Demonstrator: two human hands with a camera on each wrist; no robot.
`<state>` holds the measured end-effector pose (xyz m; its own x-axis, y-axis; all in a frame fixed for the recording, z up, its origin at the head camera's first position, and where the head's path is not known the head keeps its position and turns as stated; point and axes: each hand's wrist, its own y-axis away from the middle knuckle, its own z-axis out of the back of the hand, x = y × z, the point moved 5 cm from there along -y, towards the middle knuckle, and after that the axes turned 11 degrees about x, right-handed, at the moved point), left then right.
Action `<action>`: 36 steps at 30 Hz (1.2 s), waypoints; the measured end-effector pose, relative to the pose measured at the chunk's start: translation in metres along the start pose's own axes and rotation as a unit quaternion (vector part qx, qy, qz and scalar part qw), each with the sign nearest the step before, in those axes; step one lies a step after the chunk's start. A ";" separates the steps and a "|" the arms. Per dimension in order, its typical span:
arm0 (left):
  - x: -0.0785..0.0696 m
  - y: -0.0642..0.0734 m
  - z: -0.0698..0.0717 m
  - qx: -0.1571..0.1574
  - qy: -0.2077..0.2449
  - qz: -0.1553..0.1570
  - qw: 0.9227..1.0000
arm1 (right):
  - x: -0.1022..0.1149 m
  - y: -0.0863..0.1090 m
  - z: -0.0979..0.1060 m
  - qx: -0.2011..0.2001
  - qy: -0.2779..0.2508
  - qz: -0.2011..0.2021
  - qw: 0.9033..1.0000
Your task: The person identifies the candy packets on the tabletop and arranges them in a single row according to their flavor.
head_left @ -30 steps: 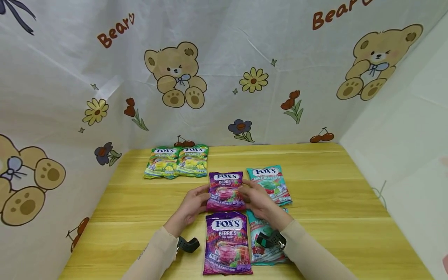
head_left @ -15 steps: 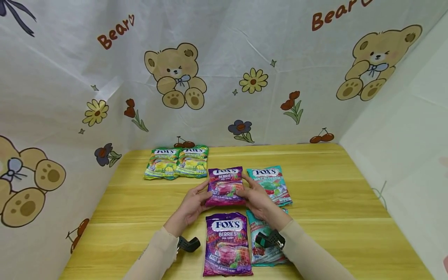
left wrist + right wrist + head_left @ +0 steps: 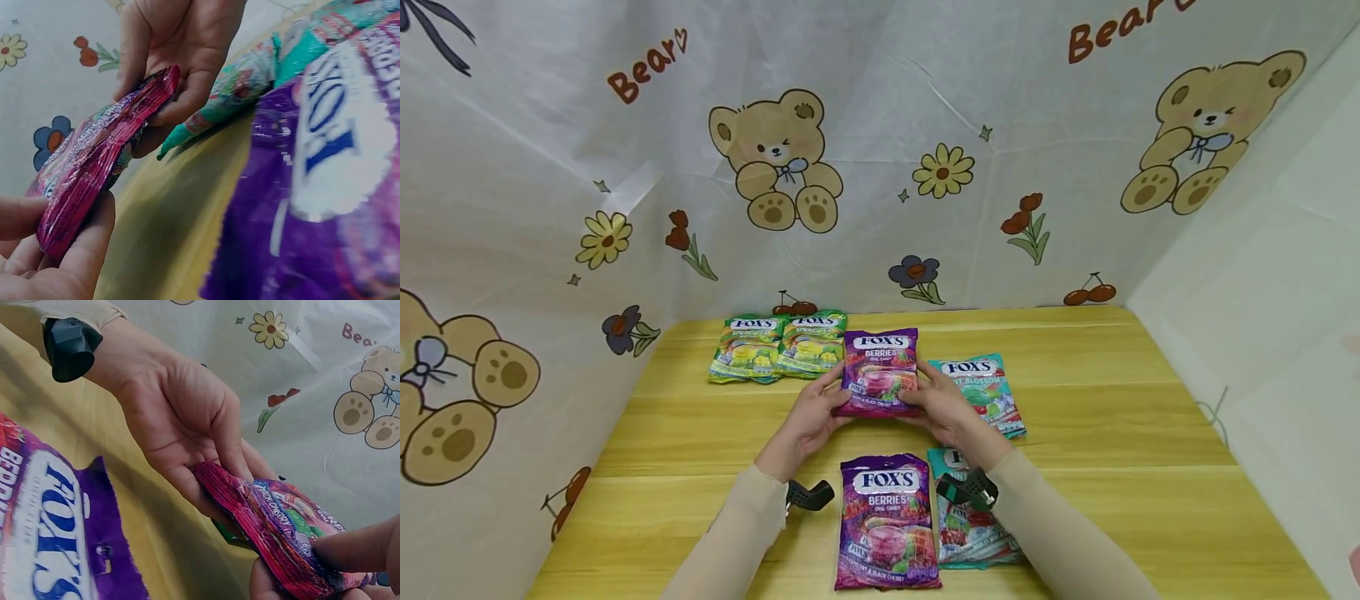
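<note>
A purple bag of Fox's Berries candy [image 3: 882, 371] is held off the table between both hands. My left hand [image 3: 811, 418] grips its left lower side, thumb in front and fingers behind. On the opposite side my right hand [image 3: 946, 408] pinches it the same way. The wrist views show the bag tilted, its crimped bottom edge turned toward the cameras. A second purple Berries bag [image 3: 887, 525] lies flat nearer the person. Right of it is a teal Mint Blossom bag [image 3: 970, 533], partly covered by the right wrist. Another teal bag [image 3: 992, 400] lies behind the right hand.
Two green Spring Tea bags, a left one [image 3: 747, 350] and a right one [image 3: 812, 346], lie at the back left of the wooden table [image 3: 1105, 392]. A bear-print cloth [image 3: 865, 167] hangs behind the table and along its left.
Both hands have raised the purple bag and carried it away from the person, toward the back of the table. It now comes close to the green bags. The other bags have stayed put.
</note>
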<state>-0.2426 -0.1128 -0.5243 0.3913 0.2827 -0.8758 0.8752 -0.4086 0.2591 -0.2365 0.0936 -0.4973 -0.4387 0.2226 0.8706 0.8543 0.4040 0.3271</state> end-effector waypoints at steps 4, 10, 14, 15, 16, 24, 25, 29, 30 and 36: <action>-0.006 -0.008 0.001 0.002 0.006 -0.005 1.000 | 0.006 -0.010 0.000 -0.014 -0.003 0.005 1.000; -0.014 -0.021 0.005 0.003 -0.005 -0.012 1.000 | 0.011 -0.025 0.001 -0.028 -0.001 0.015 0.999; -0.019 -0.030 0.009 -0.012 -0.019 -0.003 1.000 | 0.012 -0.035 0.003 -0.037 0.002 0.018 0.999; -0.020 -0.032 0.010 -0.017 -0.021 0.001 1.000 | 0.013 -0.037 0.004 -0.039 0.000 0.020 0.999; -0.022 -0.034 0.011 -0.023 -0.027 0.004 0.999 | 0.014 -0.040 0.005 -0.043 -0.002 0.020 0.999; -0.035 -0.046 0.017 -0.081 -0.066 0.001 0.995 | 0.018 -0.059 0.013 -0.072 -0.046 0.020 0.996; -0.035 -0.047 0.018 -0.090 -0.064 0.001 0.994 | 0.019 -0.062 0.013 -0.073 -0.053 0.020 0.996; -0.031 -0.048 0.023 -0.127 -0.080 0.012 0.989 | 0.017 -0.068 0.016 -0.083 -0.067 0.013 0.994; -0.031 -0.048 0.024 -0.135 -0.089 0.016 0.987 | 0.017 -0.070 0.017 -0.087 -0.070 0.013 0.994; -0.033 -0.050 0.027 -0.160 -0.133 0.023 0.978 | 0.013 -0.080 0.019 -0.097 -0.062 0.004 0.993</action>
<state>-0.3073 -0.1248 -0.5196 0.3822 0.0175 -0.9239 0.9190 -0.1116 0.3780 -0.3163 0.0809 -0.5190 -0.4517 0.3386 0.8254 0.8906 0.2252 0.3951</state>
